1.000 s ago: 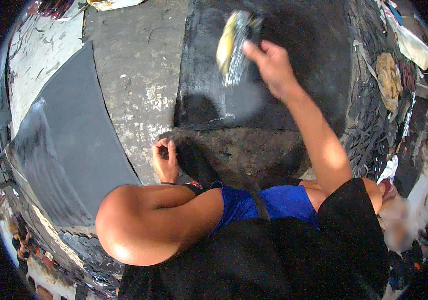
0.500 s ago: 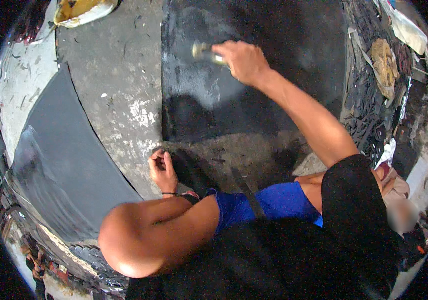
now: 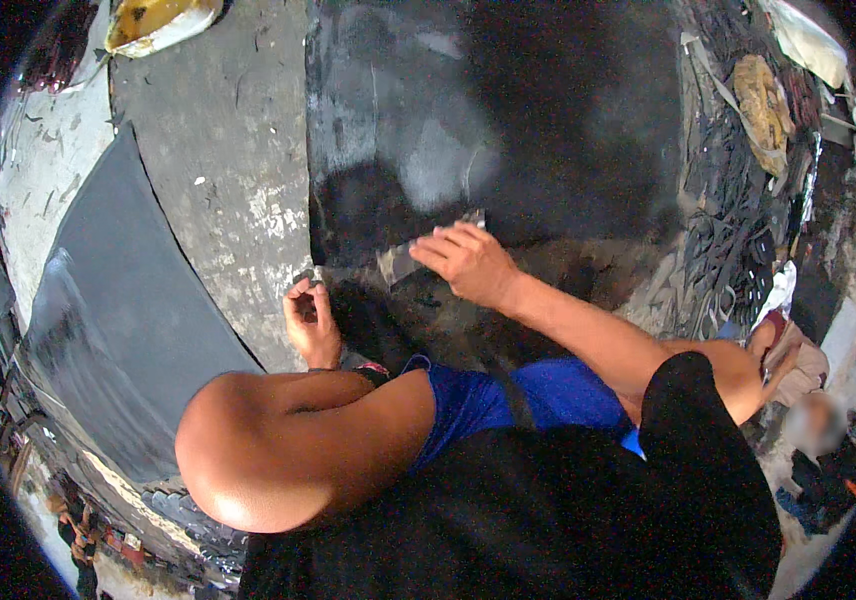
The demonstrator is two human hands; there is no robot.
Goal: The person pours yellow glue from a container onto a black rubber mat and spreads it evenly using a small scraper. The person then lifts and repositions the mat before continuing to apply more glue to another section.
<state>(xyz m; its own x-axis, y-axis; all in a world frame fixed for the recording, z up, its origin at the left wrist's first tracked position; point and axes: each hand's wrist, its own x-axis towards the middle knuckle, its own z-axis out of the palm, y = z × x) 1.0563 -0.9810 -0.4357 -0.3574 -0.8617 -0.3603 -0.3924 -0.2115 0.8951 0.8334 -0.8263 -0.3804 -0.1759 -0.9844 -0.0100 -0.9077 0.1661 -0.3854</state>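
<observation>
A black sheet [image 3: 568,120] lies flat on the floor before me, with wet-looking grey patches on its left half. At its near left corner, my left hand [image 3: 312,318] has thumb and fingers pinched together on the dark edge. My right hand [image 3: 473,262] is at the sheet's near edge, closed over a flat, pale, straight-edged tool [image 3: 395,264]. Motion blur and my fingers hide most of that tool, so its exact kind is unclear. A thin light line runs along the sheet's upper left part.
Another dark grey sheet [image 3: 148,310] lies to the left. A pale basin [image 3: 163,25] with yellowish-brown contents stands at the far left. Dark strips and scraps [image 3: 728,210] heap up on the right, beside a brown crumpled piece [image 3: 760,110]. Another person [image 3: 808,370] is at the right edge.
My right hand has come nearer to me with the tool, from the sheet's upper middle to its near edge. My left hand stays at the corner; the whole view has shifted slightly.
</observation>
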